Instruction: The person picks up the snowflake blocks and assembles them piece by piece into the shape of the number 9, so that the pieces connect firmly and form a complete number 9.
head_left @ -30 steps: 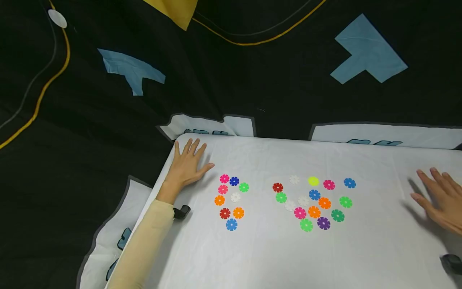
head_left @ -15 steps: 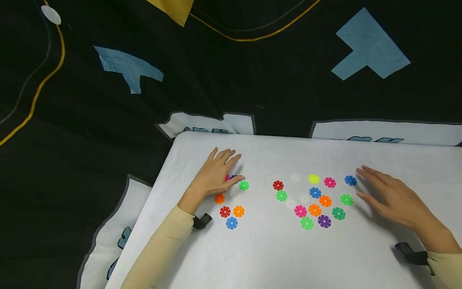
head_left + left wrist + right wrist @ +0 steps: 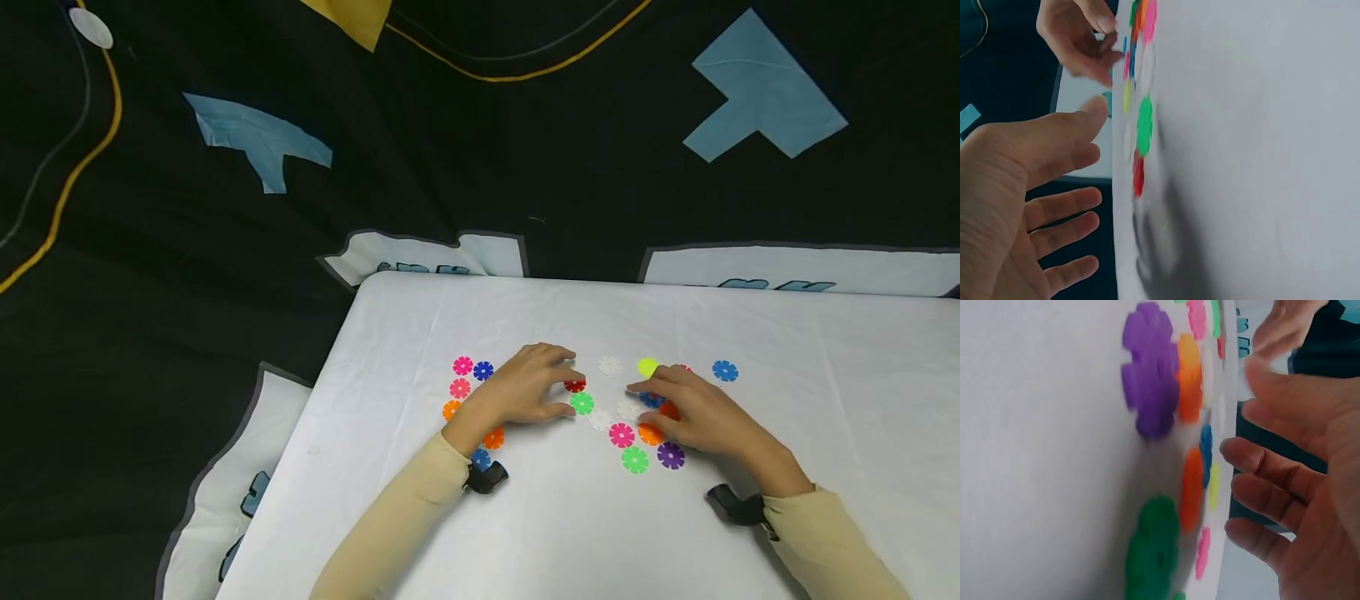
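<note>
My left hand [image 3: 521,387] hovers above the white table, its fingertips by a red notched plastic disc [image 3: 575,386] and a light green disc [image 3: 582,403]. In the left wrist view its fingers are loosely bent, holding nothing, with a gap to the green disc [image 3: 1144,125]. My right hand [image 3: 697,412] is over the right-hand group, partly covering a blue disc [image 3: 651,400] and an orange disc [image 3: 651,434]. The right wrist view shows relaxed fingers with nothing between them, above the table near a purple disc [image 3: 1150,372] and a dark green disc [image 3: 1152,550].
A second cluster of discs, with pink [image 3: 462,366] and dark blue [image 3: 483,371] ones, lies at left, partly behind my left forearm. A blue disc [image 3: 724,371] sits apart at right. The white tablecloth [image 3: 585,533] meets a dark curtain [image 3: 480,167] at the back.
Both hands have come inward from the table's sides. The left hand has moved right past the left cluster, and the right hand left over the other group. The discs look unmoved.
</note>
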### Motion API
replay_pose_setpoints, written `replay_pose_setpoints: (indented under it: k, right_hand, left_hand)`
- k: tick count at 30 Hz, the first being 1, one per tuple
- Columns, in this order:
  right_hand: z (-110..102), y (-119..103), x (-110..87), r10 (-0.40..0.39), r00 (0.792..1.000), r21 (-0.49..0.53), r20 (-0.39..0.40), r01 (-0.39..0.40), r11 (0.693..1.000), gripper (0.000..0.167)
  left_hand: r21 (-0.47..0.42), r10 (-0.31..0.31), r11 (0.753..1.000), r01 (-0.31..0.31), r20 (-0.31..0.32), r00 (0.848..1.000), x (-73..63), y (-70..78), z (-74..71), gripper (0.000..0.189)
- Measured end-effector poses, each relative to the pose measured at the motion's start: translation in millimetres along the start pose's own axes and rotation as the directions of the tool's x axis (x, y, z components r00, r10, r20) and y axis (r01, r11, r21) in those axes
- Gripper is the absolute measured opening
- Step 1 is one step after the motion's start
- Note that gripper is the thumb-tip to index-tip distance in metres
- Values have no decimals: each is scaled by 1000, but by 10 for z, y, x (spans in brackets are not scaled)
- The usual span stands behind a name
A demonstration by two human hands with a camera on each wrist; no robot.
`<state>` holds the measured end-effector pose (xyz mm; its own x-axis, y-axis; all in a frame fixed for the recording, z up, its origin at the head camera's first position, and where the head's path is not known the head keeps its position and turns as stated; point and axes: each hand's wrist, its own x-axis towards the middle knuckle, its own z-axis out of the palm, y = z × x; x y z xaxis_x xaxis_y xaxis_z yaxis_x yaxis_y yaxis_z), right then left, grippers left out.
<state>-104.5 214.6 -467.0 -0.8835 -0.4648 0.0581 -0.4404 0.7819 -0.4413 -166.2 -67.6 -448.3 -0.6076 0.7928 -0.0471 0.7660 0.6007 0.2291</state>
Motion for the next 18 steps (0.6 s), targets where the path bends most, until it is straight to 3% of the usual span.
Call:
replay_pose_setpoints:
  k: [7,12,18]
  right_hand:
    - [124,0,97,1,1000,-8,25,-1,1000,42]
    - [145,10,136,-15,1000,-19,21,15,1000,39]
    - [163,35,150,-1,1000,25,22,1,1000,31]
  left_hand:
    - [-67,9,998,-7,24,1000,125,47,136,46]
    - [-63,-14,998,17,46,999,147,42,169,46]
    - [-88,-12,996,15,29,1000,160,35,215,40]
